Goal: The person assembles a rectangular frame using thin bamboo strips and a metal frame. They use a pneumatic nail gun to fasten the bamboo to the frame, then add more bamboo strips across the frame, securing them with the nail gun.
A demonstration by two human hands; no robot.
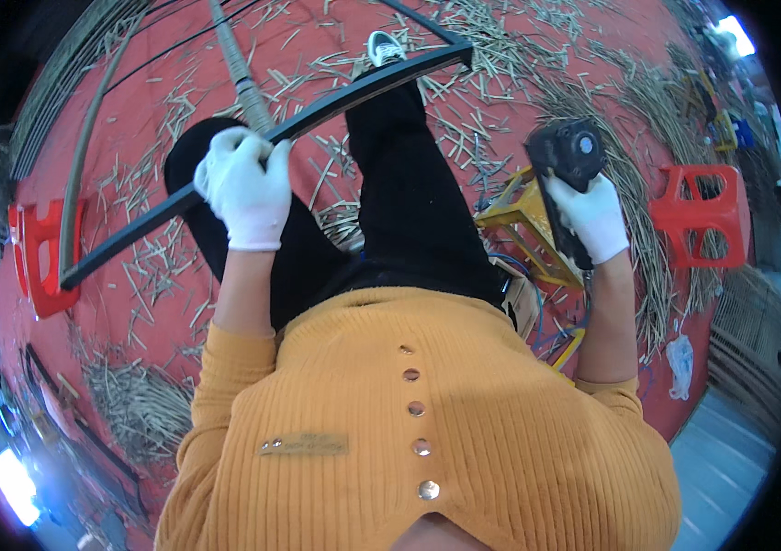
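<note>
My left hand (pixel 248 188), in a white glove, is closed round a long dark bar (pixel 353 92) of a frame, which lies slantwise over my left thigh. A pale rod (pixel 241 78) meets the bar just beyond these fingers. At the bar's left end, a thin bent strip (pixel 87 147) runs away from me. On the right, my gloved right hand (pixel 595 219) is wrapped round the grip of a black nail gun (pixel 567 151) with a round cap on its head. The gun is beside a yellow metal stand (pixel 523 220); whether they touch I cannot tell.
Cut straw-like pieces (pixel 303 50) litter the red floor (pixel 133 266). Red plastic stools stand at the left (pixel 37 262) and right (pixel 702 216). Bundles of long stalks (pixel 652 275) lie at the right. A blue hose (pixel 539 308) runs near my right hip.
</note>
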